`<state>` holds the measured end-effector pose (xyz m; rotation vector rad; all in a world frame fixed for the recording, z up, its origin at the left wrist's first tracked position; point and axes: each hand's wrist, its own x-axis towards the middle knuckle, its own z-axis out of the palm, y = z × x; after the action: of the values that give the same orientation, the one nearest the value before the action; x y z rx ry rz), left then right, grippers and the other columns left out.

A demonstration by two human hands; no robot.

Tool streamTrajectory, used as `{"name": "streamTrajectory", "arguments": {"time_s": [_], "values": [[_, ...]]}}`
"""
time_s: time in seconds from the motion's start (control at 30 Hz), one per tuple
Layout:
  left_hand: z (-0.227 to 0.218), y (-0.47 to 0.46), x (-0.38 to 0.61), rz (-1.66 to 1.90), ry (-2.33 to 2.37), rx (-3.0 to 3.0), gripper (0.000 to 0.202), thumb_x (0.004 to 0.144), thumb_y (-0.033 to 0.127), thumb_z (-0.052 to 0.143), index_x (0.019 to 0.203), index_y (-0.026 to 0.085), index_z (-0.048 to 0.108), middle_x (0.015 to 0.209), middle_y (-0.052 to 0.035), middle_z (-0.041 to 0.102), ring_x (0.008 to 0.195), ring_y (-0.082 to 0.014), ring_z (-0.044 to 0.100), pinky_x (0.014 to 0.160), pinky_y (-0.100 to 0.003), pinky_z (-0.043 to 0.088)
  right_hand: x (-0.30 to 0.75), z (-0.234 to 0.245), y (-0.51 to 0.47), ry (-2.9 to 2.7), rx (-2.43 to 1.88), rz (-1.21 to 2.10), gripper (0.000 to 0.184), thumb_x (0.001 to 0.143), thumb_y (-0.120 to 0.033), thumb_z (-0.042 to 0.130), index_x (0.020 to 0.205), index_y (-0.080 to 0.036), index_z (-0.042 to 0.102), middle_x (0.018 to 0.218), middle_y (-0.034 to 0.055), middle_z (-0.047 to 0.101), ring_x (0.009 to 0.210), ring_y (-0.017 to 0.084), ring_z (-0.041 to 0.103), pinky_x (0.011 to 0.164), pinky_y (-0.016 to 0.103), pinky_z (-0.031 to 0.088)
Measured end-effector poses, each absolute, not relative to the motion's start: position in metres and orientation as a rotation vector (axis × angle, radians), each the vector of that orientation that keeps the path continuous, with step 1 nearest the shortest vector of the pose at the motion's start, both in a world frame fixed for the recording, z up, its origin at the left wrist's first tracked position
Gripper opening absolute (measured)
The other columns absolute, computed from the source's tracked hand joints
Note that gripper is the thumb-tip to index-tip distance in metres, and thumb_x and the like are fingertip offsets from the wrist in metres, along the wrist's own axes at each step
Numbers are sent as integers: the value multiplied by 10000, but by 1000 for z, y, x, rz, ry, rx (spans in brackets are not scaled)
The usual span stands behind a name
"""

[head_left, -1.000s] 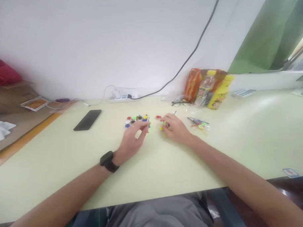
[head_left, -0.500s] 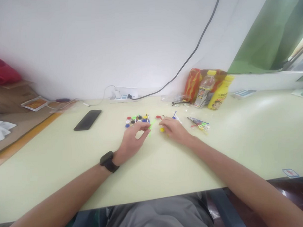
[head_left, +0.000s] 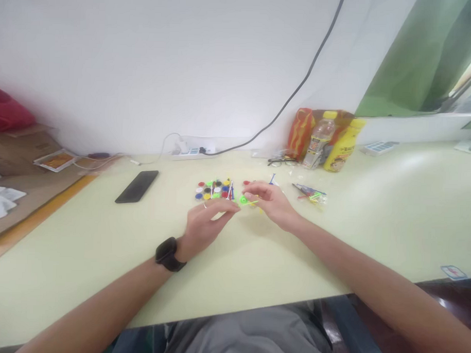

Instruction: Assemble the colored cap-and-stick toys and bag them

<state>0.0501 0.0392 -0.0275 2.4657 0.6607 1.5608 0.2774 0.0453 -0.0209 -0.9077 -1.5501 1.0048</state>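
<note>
**Desk:** Caption pls. What's in the hands?

**Photog:** Seated person at a pale table (head_left: 256, 259), both arms out. Right hand (head_left: 273, 202) is raised just off the top, fingertips closed on a yellow stick (head_left: 253, 202) w/ a green disc (head_left: 243, 200) at its end. Left hand (head_left: 205, 224) has thumb and forefinger pinched together just beside the disc. Can't tell if they touch it; too small and blurry.

**Desk:** So where's the piece exactly?

**Photog:** Between the two hands, near the front edge of the cluster of coloured discs (head_left: 214, 189).

**Desk:** How far along?

**Photog:** Early, by my read. Only that one disc-and-stick is off the table. The cluster lies loose: red, blue, white, yellow, black, approx. a dozen. One red disc (head_left: 246, 183) sits apart beyond the right fingers, and a blue stick (head_left: 272, 178) lies past it. The clear bag of sticks (head_left: 310, 193) to the right looks mostly full. No finished build shows anywhere.

**Desk:** Background?

**Photog:** Black phone (head_left: 137, 186) face down at left, power strip (head_left: 192, 153) at the wall, glasses (head_left: 280, 160), drink bottles (head_left: 329, 141) at back. Smartwatch (head_left: 166, 254) on the left wrist.
</note>
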Motion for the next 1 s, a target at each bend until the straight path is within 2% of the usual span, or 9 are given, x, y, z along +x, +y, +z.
{"name": "streamTrajectory", "arguments": {"time_s": [0.2, 0.37, 0.5, 0.63, 0.73, 0.93, 1.0], "values": [[-31, 42, 50, 1555, 545, 2525, 176, 932, 75, 750, 997, 238, 745, 986, -17, 813, 909, -178, 788, 873, -321, 648, 274, -17, 37, -1487, -816, 1274, 302, 818, -498, 857, 947, -232, 797, 1084, 69, 741, 1205, 283, 639, 1067, 444, 466], [-28, 40, 53, 1543, 552, 2533, 201, 925, 59, 753, 1013, 239, 735, 975, -18, 798, 901, -173, 774, 868, -326, 641, 276, -17, 37, -1463, -767, 1280, 259, 796, -456, 888, 916, -242, 805, 1119, 68, 712, 1216, 266, 618, 1065, 420, 467], [-25, 39, 55, 1547, 597, 2509, 157, 936, 116, 766, 1025, 239, 726, 1003, -33, 778, 954, -184, 753, 899, -348, 631, 278, -11, 34, -1522, -730, 1231, 266, 804, -476, 884, 903, -241, 806, 1117, 80, 694, 1230, 268, 600, 1073, 437, 472], [-29, 41, 55, 1413, 742, 2545, 257, 963, 230, 763, 1211, 248, 699, 1128, -60, 770, 974, -196, 748, 904, -361, 626, 279, -7, 32, -1579, -694, 1216, 260, 830, -481, 862, 869, -236, 786, 1108, 80, 679, 1180, 258, 620, 1059, 458, 496], [-35, 43, 53, 1301, 806, 2610, 322, 995, 262, 726, 1311, 245, 662, 1138, -60, 783, 985, -202, 757, 909, -350, 621, 279, -10, 33, -1595, -705, 1223, 265, 845, -481, 848, 871, -227, 775, 1090, 82, 682, 1117, 250, 639, 1018, 457, 520], [-36, 39, 52, 1234, 773, 2628, 147, 1020, 227, 677, 1167, 221, 688, 1001, -39, 789, 913, -187, 759, 839, -311, 604, 277, -13, 31, -1595, -678, 1361, 294, 848, -475, 841, 896, -199, 755, 1045, 66, 684, 996, 214, 660, 941, 396, 536], [-34, 38, 53, 1260, 772, 2615, 167, 1011, 214, 686, 1178, 222, 685, 975, -28, 782, 895, -176, 752, 837, -301, 591, 277, -8, 31, -1609, -689, 1345, 304, 867, -494, 817, 893, -201, 741, 1032, 63, 691, 980, 213, 660, 931, 389, 533]]}}
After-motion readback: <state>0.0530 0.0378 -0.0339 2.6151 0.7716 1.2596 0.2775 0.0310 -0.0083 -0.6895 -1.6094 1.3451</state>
